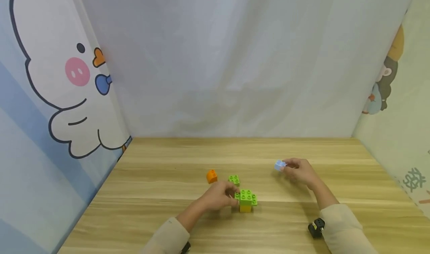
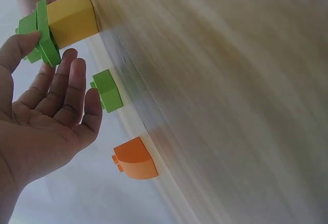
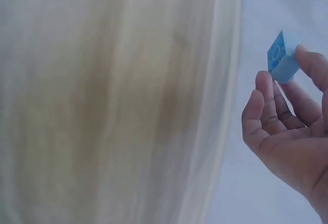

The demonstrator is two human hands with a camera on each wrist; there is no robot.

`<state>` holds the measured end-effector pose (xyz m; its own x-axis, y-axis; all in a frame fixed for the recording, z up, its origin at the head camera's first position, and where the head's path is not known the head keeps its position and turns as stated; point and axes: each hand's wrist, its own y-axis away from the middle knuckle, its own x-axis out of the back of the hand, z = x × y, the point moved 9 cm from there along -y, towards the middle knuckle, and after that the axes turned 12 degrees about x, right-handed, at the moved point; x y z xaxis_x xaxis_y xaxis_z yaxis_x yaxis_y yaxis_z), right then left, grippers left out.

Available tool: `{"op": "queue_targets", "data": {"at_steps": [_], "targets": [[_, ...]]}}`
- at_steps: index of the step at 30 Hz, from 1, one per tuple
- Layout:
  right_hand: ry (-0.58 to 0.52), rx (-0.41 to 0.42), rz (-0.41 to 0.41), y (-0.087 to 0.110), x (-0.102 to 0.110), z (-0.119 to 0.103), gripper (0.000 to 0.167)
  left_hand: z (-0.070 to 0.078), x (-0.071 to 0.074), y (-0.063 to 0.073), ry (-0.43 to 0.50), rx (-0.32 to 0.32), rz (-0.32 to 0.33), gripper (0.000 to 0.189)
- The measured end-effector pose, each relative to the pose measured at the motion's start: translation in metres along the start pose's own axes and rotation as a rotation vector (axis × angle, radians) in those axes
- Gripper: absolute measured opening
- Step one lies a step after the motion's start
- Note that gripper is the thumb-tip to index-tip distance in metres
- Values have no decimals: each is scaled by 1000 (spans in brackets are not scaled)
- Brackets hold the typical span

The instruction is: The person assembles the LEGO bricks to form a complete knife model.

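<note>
On the table stands a small stack of toy building bricks (image 1: 246, 198), with a yellow brick (image 2: 73, 19) at its base and green bricks (image 2: 47, 34) on top. My left hand (image 1: 219, 196) grips the stack's left side, its thumb on the green part in the left wrist view. Farther right, my right hand (image 1: 301, 172) pinches a light blue brick (image 1: 279, 165) between thumb and fingers. The right wrist view shows this brick raised off the table, its hollow underside (image 3: 277, 53) showing.
A loose green brick (image 1: 234, 180) lies just behind the stack. To its left is an orange brick (image 1: 211, 176) with a curved side. The wooden tabletop (image 1: 161, 160) ends at a pale curtain (image 1: 235, 59), and printed walls flank it.
</note>
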<state>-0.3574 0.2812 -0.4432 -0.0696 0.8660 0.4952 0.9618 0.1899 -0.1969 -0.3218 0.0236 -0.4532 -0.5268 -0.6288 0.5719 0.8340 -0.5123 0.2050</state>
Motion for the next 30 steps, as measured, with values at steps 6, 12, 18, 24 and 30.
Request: {"op": "queue_targets", "data": {"at_steps": [6, 12, 18, 24, 30], "targets": [[7, 51, -6, 1, -5, -11, 45, 1, 1, 1, 17, 8, -6, 27], [-7, 91, -14, 6, -9, -20, 43, 1, 0, 0, 32, -6, -9, 26], [-42, 107, -25, 12, -16, -29, 43, 0, 2, 2, 15, 3, 0, 26], [-72, 106, -25, 16, -20, -38, 43, 0, 4, 4, -11, 7, 21, 27], [-94, 113, -40, 20, -24, -44, 41, 2, 4, 4, -33, 3, 36, 26]]}}
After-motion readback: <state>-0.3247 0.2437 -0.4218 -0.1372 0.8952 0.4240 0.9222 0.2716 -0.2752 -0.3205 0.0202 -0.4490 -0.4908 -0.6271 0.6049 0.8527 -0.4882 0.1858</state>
